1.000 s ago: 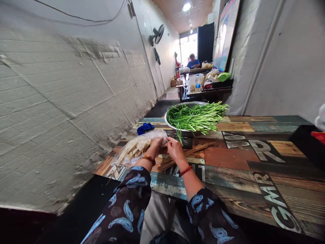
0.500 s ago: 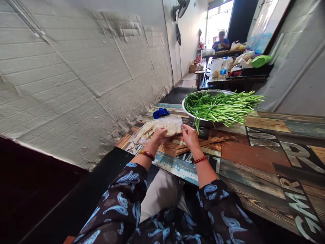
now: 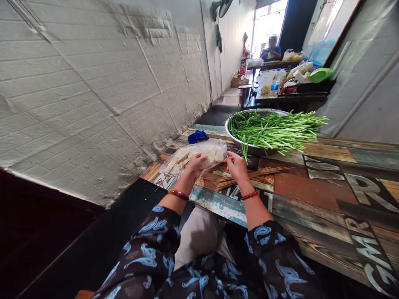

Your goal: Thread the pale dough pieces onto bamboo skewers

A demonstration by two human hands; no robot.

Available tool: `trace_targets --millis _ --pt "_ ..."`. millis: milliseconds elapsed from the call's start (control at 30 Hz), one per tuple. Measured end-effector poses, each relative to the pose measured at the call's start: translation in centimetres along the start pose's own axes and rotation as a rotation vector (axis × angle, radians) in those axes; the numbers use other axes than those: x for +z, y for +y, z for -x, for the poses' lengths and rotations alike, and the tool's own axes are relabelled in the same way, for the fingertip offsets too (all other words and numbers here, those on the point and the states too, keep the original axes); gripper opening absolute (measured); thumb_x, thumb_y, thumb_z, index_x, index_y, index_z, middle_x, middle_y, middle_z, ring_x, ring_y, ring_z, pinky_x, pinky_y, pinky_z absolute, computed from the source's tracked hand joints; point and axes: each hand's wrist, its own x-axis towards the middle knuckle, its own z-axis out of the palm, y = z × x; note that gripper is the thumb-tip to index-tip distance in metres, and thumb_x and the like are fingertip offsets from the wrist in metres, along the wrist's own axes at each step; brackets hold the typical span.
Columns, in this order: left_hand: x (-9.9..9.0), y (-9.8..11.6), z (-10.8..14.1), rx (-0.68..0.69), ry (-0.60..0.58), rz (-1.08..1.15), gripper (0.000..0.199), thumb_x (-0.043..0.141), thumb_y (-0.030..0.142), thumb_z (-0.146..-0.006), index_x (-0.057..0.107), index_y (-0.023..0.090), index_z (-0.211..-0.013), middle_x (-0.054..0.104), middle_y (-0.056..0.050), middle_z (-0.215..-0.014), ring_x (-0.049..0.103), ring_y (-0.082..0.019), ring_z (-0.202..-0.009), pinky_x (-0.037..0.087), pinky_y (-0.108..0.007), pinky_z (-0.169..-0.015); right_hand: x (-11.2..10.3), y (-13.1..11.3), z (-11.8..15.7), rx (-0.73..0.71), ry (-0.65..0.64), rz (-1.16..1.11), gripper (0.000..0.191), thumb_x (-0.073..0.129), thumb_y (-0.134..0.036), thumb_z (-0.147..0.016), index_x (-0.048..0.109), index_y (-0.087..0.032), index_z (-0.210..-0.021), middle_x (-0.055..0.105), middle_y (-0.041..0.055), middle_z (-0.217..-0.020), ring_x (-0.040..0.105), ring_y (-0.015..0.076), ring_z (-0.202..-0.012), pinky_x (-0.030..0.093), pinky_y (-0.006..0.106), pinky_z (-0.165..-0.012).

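Note:
A clear plastic bag [image 3: 218, 146] with pale, flat food pieces [image 3: 211, 157] lies in front of me on the table. My left hand [image 3: 195, 164] is closed at the bag's near side, its thumb against a pale piece; its other fingers are mostly hidden. At the bag's right end, my right hand [image 3: 237, 165] is closed in a pinch; what sits between its fingertips is too small to make out. Thin wooden skewers [image 3: 254, 176] lie in a loose pile below and right of it. A few more sticks [image 3: 168, 174] jut out at the bag's left end.
A metal bowl [image 3: 229, 132] heaped with long green stalks [image 3: 280, 131] stands behind my right hand. Beyond the bag is a blue cloth [image 3: 198, 136]. The brick-patterned wall [image 3: 93, 95] runs along the left. Farther off, a person [image 3: 271, 52] sits at another table.
My right hand stays pinched by the bag's end while the left turns slightly, and the pale pieces under it have shifted. The whole view has moved a little.

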Motion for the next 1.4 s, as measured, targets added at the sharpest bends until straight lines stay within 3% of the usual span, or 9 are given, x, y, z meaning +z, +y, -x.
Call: trace_targets --millis 100,300,467,667,800,933,1000,1133,1400 --pt "-0.4 0.1 2.6 0.01 0.015 0.06 0.029 0.07 0.01 -0.061 0.061 0.014 -0.089 0.07 -0.002 -0.073 0.065 -0.014 -0.062 0.054 -0.026 -0.061 0.0 0.1 0.1 -0.01 -0.002 0.013 0.041 0.044 -0.018 -0.085 0.068 -0.012 -0.118 0.074 0.005 -0.082 0.058 0.0108 -0.043 0.051 0.025 -0.056" --pt "-1.0 0.1 7.5 0.021 -0.114 0.188 0.044 0.073 0.013 -0.059 0.063 0.013 -0.102 0.074 -0.007 -0.091 0.07 -0.019 -0.073 0.056 -0.028 -0.067 -0.2 0.0 0.4 -0.005 -0.049 0.055 0.044 0.044 -0.02 -0.084 0.066 -0.011 -0.122 0.075 0.0066 -0.085 0.059 0.012 -0.045 0.053 0.028 -0.06" --pt "-2.1 0.5 9.7 -0.002 -0.078 0.264 0.043 0.073 0.011 -0.059 0.063 0.016 -0.101 0.075 -0.006 -0.09 0.071 -0.021 -0.081 0.056 -0.031 -0.075 -0.5 -0.4 1.6 0.017 -0.179 0.074 0.046 0.047 -0.027 -0.084 0.064 -0.01 -0.123 0.073 0.0069 -0.083 0.058 0.0114 -0.045 0.049 0.025 -0.049" --pt "-2.9 0.5 11.0 -0.01 -0.107 0.333 0.029 0.07 0.014 -0.066 0.063 0.017 -0.094 0.074 -0.008 -0.091 0.069 -0.028 -0.097 0.055 -0.038 -0.085 -2.6 -1.6 5.7 0.086 -0.387 0.099 0.047 0.046 -0.033 -0.089 0.06 -0.011 -0.128 0.071 0.0069 -0.087 0.055 0.0109 -0.042 0.043 0.023 -0.037" --pt "-2.2 -0.4 11.0 -0.073 -0.163 0.348 0.027 0.07 0.017 -0.069 0.066 0.017 -0.096 0.074 -0.009 -0.091 0.069 -0.027 -0.097 0.055 -0.037 -0.084 -3.8 -3.6 6.7 -0.229 -0.454 0.254 0.04 0.043 -0.029 -0.094 0.065 -0.017 -0.125 0.072 0.0065 -0.09 0.057 0.0106 -0.046 0.052 0.028 -0.055" --pt "-1.4 -1.3 10.5 -0.103 -0.226 0.35 0.033 0.075 0.016 -0.064 0.066 0.014 -0.096 0.074 -0.01 -0.089 0.071 -0.025 -0.088 0.055 -0.035 -0.081 -3.0 -3.8 3.9 -0.377 -0.327 0.38 0.039 0.043 -0.024 -0.092 0.067 -0.017 -0.123 0.073 0.0073 -0.091 0.065 0.0177 -0.07 0.053 0.034 -0.08" --pt "-1.1 -1.5 10.0 -0.096 -0.238 0.359 0.035 0.076 0.016 -0.063 0.065 0.014 -0.097 0.074 -0.009 -0.089 0.071 -0.025 -0.087 0.055 -0.035 -0.081 -2.1 -2.8 1.6 -0.32 -0.233 0.422 0.041 0.042 -0.022 -0.09 0.069 -0.015 -0.12 0.073 0.0077 -0.086 0.066 0.0205 -0.077 0.052 0.036 -0.082" --pt "-0.5 -1.0 8.4 -0.08 -0.238 0.363 0.035 0.077 0.015 -0.061 0.065 0.014 -0.094 0.073 -0.01 -0.091 0.07 -0.025 -0.091 0.054 -0.035 -0.084 -0.6 -0.6 -1.7 -0.109 -0.089 0.43 0.043 0.041 -0.022 -0.087 0.07 -0.011 -0.116 0.074 0.0087 -0.083 0.064 0.0189 -0.066 0.053 0.034 -0.072" --pt "2.2 0.6 3.3 -0.031 -0.252 0.37 0.036 0.072 0.014 -0.063 0.062 0.014 -0.097 0.073 -0.009 -0.097 0.068 -0.025 -0.097 0.054 -0.034 -0.084 -4.4 0.0 1.3 0.068 -0.275 0.282 0.046 0.048 -0.034 -0.088 0.065 -0.013 -0.125 0.071 0.0054 -0.084 0.055 0.0088 -0.044 0.048 0.024 -0.047"
